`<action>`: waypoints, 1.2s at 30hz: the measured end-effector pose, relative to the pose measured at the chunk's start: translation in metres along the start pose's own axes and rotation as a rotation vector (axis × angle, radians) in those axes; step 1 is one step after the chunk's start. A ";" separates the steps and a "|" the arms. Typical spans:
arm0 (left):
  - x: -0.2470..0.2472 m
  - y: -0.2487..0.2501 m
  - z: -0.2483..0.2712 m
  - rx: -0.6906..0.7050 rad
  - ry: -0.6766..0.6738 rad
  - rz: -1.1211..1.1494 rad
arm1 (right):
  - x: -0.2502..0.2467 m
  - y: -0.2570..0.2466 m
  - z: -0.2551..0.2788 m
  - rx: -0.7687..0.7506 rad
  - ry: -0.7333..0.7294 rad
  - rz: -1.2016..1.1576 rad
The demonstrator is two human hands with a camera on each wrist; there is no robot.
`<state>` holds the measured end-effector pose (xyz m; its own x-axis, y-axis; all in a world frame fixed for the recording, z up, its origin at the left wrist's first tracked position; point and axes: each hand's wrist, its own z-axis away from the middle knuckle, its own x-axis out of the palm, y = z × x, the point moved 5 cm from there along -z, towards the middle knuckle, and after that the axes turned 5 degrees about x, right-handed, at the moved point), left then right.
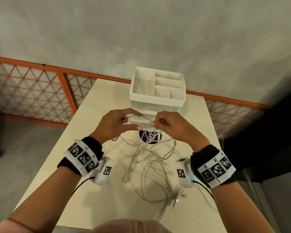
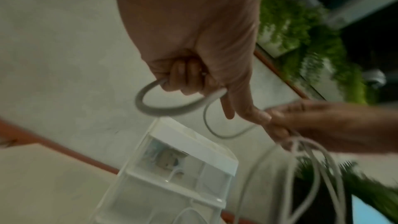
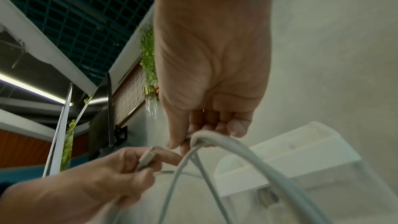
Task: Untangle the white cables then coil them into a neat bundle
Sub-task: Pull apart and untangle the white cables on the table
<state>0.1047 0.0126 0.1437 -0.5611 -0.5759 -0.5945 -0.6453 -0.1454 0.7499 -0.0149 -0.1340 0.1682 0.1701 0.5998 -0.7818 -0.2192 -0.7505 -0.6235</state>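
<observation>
Head: both hands pinch white cables (fingertips hidden).

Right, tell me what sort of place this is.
Probably an indoor office or workshop corner, not a home. A small table stands against a bare grey wall with an orange-framed mesh panel, and the right wrist view shows a dark grid ceiling with a strip light and hanging greenery.

Office-like interior: grid ceiling, strip light, plant wall, orange lattice partition, desk organiser.
</observation>
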 end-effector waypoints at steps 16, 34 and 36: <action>0.020 0.024 -0.006 0.262 0.100 -0.288 | -0.004 -0.005 0.005 -0.036 -0.121 -0.235; -0.012 -0.031 0.020 -0.129 0.305 -0.144 | -0.026 0.053 0.017 0.082 0.067 0.036; 0.002 -0.006 0.014 -0.016 0.224 0.010 | -0.019 0.036 0.014 0.043 -0.001 0.053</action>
<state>0.1002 0.0236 0.1344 -0.4372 -0.7415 -0.5089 -0.6309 -0.1504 0.7611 -0.0398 -0.1684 0.1612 0.1564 0.5598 -0.8138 -0.2694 -0.7685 -0.5804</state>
